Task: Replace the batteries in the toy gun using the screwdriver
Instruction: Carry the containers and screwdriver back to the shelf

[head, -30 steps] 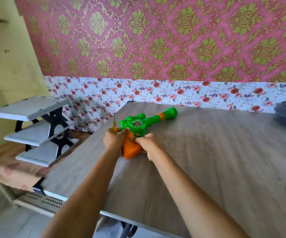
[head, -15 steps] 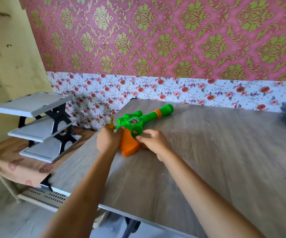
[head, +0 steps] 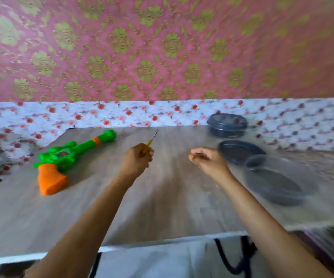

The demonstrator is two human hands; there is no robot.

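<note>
The toy gun (head: 69, 157), green with an orange grip, lies on its side at the left of the wooden table (head: 162, 207), untouched. My left hand (head: 137, 160) hovers over the table's middle, fist closed around a yellow-handled screwdriver (head: 151, 142) whose thin shaft points up and away. My right hand (head: 207, 161) is to its right, fingers curled, with a small orange piece (head: 191, 156) pinched at the fingertips; blur hides what it is. No batteries are visible.
A lidded dark round container (head: 227, 125) stands at the back right by the wall. A loose dark lid (head: 240, 151) and a clear open container (head: 278, 181) sit nearer, just right of my right hand. The table's front edge (head: 162, 241) runs below my forearms.
Both hands have left the toy gun and moved right toward the containers. The left carries the screwdriver, the right a small orange piece. The camera has swung right and the picture is blurred.
</note>
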